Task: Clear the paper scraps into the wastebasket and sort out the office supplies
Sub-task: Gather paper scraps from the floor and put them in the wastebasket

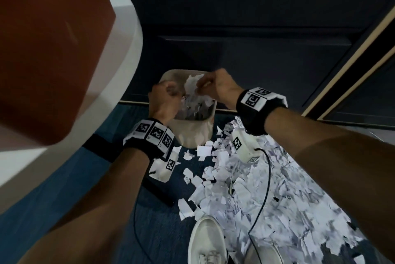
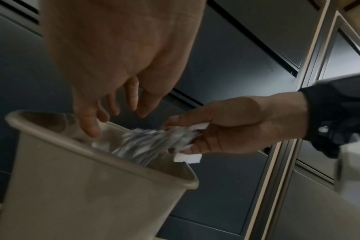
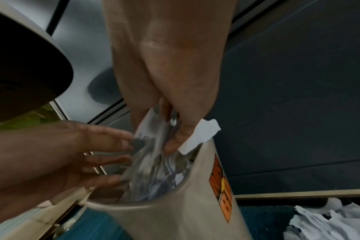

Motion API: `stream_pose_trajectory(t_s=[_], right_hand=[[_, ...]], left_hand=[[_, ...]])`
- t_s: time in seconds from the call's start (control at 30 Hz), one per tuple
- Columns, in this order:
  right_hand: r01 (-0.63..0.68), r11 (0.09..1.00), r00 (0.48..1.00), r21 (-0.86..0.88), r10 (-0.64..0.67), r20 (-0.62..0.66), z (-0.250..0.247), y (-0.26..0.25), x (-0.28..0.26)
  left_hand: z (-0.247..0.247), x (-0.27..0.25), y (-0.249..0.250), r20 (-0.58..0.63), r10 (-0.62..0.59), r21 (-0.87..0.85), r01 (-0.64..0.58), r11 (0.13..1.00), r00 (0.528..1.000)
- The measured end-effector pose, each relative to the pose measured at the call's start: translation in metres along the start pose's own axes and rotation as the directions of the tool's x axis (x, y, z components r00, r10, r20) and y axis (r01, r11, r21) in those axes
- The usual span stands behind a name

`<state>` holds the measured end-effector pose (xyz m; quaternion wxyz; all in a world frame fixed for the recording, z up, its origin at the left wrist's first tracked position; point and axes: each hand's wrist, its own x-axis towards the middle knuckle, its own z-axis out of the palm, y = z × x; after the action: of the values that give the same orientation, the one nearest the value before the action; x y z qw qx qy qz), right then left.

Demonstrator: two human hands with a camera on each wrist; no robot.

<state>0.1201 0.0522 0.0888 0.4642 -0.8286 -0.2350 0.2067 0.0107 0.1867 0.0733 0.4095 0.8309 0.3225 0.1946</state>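
Note:
A beige wastebasket [image 1: 193, 133] stands on the blue carpet in front of a dark cabinet, partly filled with white paper scraps [image 1: 197, 102]. Both hands hover over its mouth. My right hand [image 1: 205, 86] grips a bunch of scraps, and blurred pieces stream down from it into the bin. In the left wrist view the right hand [image 2: 187, 138] pinches the paper scraps [image 2: 187, 158] above the wastebasket rim [image 2: 175, 177]. My left hand [image 1: 171, 95] is beside it, fingers [image 3: 113, 146] straight and spread, holding nothing. The right hand [image 3: 170, 136] shows scraps [image 3: 203, 131] poking out of its grip.
A big heap of torn paper [image 1: 277, 195] covers the carpet right of the bin, down to my white shoes [image 1: 207, 240]. A rounded white tabletop [image 1: 128, 45] overhangs at the left. The dark cabinet [image 1: 256, 28] stands behind. An orange sticker [image 3: 222, 186] is on the bin's side.

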Motion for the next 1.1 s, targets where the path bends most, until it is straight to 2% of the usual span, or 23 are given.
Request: stream_pose_trajectory(t_s=[0.07,0.13,0.23,0.43,0.53,0.63,0.7,0.83,0.93,1.1], right_hand=[[-0.005,0.998,0.993,0.065,-0.002,0.114,0.006,0.001,0.001],[-0.012,0.997,0.992,0.073,0.002,0.127,0.004,0.000,0.000],[-0.057,0.988,0.989,0.145,0.036,0.142,-0.009,0.000,-0.003],[-0.052,0.990,0.998,0.134,0.046,0.042,-0.047,0.019,-0.017],[-0.108,0.984,0.993,0.144,0.112,-0.022,-0.069,0.046,-0.032],[-0.172,0.979,0.983,0.106,0.178,-0.046,-0.090,0.090,-0.055],[-0.228,0.972,0.973,0.064,0.230,-0.029,-0.100,0.125,-0.070],[-0.404,0.915,0.914,-0.005,0.404,-0.045,-0.116,0.200,-0.092],[-0.483,0.874,0.875,-0.061,0.478,-0.080,-0.127,0.243,-0.100],[-0.584,0.797,0.812,-0.151,0.571,-0.122,-0.142,0.293,-0.098]], left_hand=[[-0.001,0.001,-0.005,0.003,0.008,0.008,-0.008,1.000,1.000],[-0.003,0.000,-0.008,-0.013,0.034,0.056,-0.033,0.998,0.999],[-0.003,-0.004,-0.008,-0.028,0.058,0.020,-0.057,0.998,0.998],[0.020,-0.035,0.017,-0.020,0.168,-0.051,-0.168,0.984,0.986],[0.046,-0.063,0.031,0.099,0.215,-0.158,-0.198,0.967,0.972],[0.079,-0.090,0.031,0.261,0.325,-0.160,-0.291,0.943,0.909],[0.100,-0.099,0.023,0.345,0.340,-0.151,-0.306,0.940,0.875],[0.142,-0.105,-0.006,0.474,0.224,-0.066,-0.219,0.974,0.851],[0.164,-0.101,-0.029,0.546,0.087,-0.008,-0.098,0.995,0.833],[0.186,-0.085,-0.052,0.584,-0.048,0.102,-0.014,0.995,0.810]])
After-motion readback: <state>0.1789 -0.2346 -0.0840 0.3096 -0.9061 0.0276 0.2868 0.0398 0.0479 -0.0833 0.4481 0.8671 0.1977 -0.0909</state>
